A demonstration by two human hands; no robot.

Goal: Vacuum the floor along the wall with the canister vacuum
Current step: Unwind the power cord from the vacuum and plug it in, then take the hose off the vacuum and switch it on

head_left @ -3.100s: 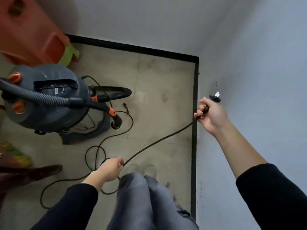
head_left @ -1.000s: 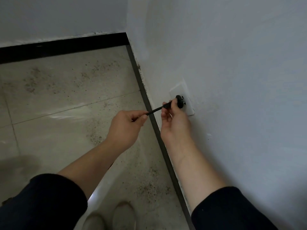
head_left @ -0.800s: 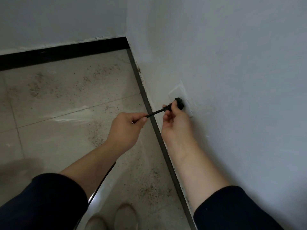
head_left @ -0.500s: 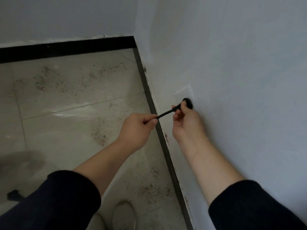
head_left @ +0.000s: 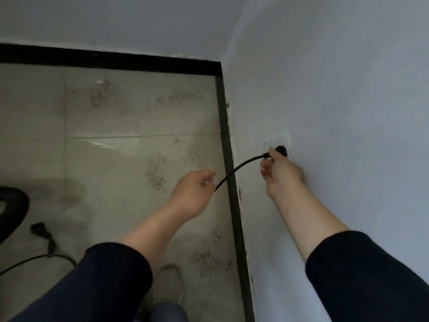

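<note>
Plug meets the socket low on the wall, pinched between the thumb and fingers of the right hand. Its cord curves down and left from the socket to the fingertips of the left hand, whose blurred fingers are loose and apart, gripping nothing. Far left of the socket, a black curved part of the vacuum rests on the dirt-speckled floor.

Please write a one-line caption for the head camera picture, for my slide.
Right hand pinches the black round plug at the white wall socket; left hand beside its black cord.
</note>
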